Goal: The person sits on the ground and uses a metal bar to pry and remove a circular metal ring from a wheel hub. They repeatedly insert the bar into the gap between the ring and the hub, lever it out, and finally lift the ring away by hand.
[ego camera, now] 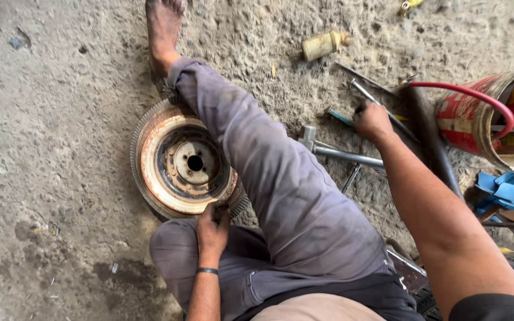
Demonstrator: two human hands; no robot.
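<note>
Down on the dirt floor (60,148), the left hand (212,229) is clenching its fingers (216,209) over the near rim of the rusty wheel rim (185,160), which is lying flat under the person's grey-trousered leg (269,172). Right of the wheel, the right hand (373,122) is closing its fingers around a thin metal tool (367,95) among scattered rods. A long steel hammer (340,153) is lying between that hand and the wheel. Farther right, a red paint bucket (477,119) is tipping on its side, a red hose (471,92) crossing it.
</note>
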